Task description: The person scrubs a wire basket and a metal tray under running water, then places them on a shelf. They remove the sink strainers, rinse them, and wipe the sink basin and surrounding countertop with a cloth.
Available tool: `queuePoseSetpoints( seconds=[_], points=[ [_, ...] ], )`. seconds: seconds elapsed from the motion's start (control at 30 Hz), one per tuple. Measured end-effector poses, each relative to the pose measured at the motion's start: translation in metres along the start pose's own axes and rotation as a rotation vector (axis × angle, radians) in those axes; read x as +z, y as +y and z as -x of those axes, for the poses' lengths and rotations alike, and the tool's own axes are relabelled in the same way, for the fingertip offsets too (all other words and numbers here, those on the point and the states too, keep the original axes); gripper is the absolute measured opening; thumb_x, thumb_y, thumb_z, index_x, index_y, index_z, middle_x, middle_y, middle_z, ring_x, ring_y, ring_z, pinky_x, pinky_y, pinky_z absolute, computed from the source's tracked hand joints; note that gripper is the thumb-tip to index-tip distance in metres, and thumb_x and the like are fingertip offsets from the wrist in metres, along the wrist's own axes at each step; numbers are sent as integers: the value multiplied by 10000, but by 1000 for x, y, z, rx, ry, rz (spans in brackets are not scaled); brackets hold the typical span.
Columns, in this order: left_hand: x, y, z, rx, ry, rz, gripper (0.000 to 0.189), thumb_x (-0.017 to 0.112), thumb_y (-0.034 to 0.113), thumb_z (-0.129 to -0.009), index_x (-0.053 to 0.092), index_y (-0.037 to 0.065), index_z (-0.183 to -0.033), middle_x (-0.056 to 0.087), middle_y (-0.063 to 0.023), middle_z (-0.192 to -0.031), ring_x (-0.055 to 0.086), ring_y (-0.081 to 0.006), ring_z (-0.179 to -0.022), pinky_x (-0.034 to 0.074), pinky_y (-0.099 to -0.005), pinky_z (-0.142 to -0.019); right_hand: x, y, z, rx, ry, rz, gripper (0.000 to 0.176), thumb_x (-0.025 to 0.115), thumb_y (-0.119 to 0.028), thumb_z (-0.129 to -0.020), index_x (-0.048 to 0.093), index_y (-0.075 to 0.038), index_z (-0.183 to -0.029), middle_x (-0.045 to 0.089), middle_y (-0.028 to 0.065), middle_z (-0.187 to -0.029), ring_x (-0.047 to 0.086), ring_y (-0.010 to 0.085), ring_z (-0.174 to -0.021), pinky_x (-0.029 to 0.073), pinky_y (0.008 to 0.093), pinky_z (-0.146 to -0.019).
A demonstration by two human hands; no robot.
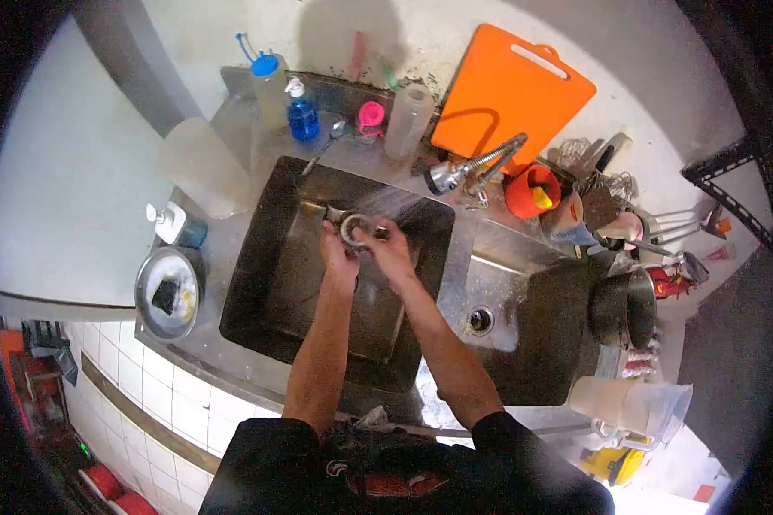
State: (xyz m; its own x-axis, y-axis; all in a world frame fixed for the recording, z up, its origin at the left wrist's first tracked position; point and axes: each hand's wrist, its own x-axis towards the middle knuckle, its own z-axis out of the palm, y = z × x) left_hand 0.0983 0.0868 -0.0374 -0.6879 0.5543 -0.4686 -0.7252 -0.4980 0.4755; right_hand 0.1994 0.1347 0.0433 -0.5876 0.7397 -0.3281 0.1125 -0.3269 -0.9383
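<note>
Both my hands are over the left sink basin point(266, 283). My left hand point(340, 256) grips a small round container with a pale ring-shaped rim point(352, 229) from its left side. Against its right side, the fingers of my right hand point(390, 251) are closed and cover part of it. What the container is made of and whether anything is inside cannot be made out. Spray from the chrome tap point(447, 178) falls behind my hands. A spoon point(325, 146) rests on the basin's back edge.
At left are a metal bowl point(189, 324) with suds and a dark scrubber, and a soap pump bottle point(179, 225). Bottles and an orange cutting board point(511, 99) line the back. The right basin point(541, 343) has a drain; a pot point(624, 309) and plastic jug point(631, 403) stand beyond.
</note>
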Motion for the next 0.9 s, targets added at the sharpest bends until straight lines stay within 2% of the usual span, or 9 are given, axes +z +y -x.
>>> queuePoseSetpoints(
  seconds=[0.07,0.17,0.27,0.37,0.47,0.57,0.63,0.7,0.9],
  points=[
    [10,16,4,-70,115,-31,267,452,402,-1012,537,150,-993,589,10,-856,509,-108,-550,368,-238,-406,-2,-13,-18,136,12,-190,413,772,-248,-826,603,-47,-1144,661,28,-980,634,155,-854,510,299,-694],
    [32,28,8,-193,212,75,309,488,460,-985,512,153,-965,540,17,-764,460,-98,-500,370,-253,-397,-3,-22,-32,145,-103,-573,344,734,-217,-862,605,-56,-1137,671,25,-960,640,143,-859,505,284,-682],
    [41,34,19,-209,107,67,390,566,545,-920,496,163,-955,510,17,-734,444,-103,-489,369,-243,-407,-4,-28,-40,267,-21,-611,396,734,-169,-849,607,-53,-1205,675,39,-1012,626,142,-845,487,280,-652],
    [18,28,4,-248,18,9,405,642,540,-871,552,154,-954,574,-17,-787,511,-128,-540,419,-237,-475,2,-36,-34,100,-88,-461,428,721,-151,-858,582,-52,-1250,679,50,-1032,631,141,-867,490,280,-705],
    [19,27,2,-277,80,-133,340,716,413,-841,581,138,-988,626,-28,-854,583,-161,-684,481,-292,-627,-2,-34,-38,-174,-202,-40,530,680,-142,-885,465,-11,-1352,659,76,-1138,614,167,-1019,482,291,-834],
    [6,25,3,-11,43,-619,366,794,302,-771,572,111,-991,642,-46,-833,634,-184,-751,535,-379,-693,-5,-55,-24,-332,-241,713,527,642,-122,-879,457,-63,-1369,678,89,-1131,586,217,-1102,379,389,-985],
    [-10,19,-8,252,-162,-967,539,840,137,-664,507,102,-1086,577,-135,-1068,567,-267,-1032,481,-435,-877,-7,-61,-16,-553,-162,1291,480,647,-121,-857,529,-123,-1323,690,81,-1104,573,245,-1104,314,435,-1035],
    [17,45,29,689,-230,-1353,603,839,76,-632,478,95,-1115,511,-183,-1179,496,-311,-1153,435,-454,-957,-15,-63,-11,-626,-111,1383,389,650,-124,-844,603,-162,-1228,681,64,-1087,553,263,-1098,260,475,-1049],
    [27,60,35,590,-459,-1365,713,803,85,-679,423,82,-1282,483,-195,-1259,454,-391,-1229,403,-445,-1010,-35,-63,20,-740,10,1511,226,639,-144,-854,688,-174,-1073,638,27,-1036,540,263,-1038,312,485,-993]
  ],
)
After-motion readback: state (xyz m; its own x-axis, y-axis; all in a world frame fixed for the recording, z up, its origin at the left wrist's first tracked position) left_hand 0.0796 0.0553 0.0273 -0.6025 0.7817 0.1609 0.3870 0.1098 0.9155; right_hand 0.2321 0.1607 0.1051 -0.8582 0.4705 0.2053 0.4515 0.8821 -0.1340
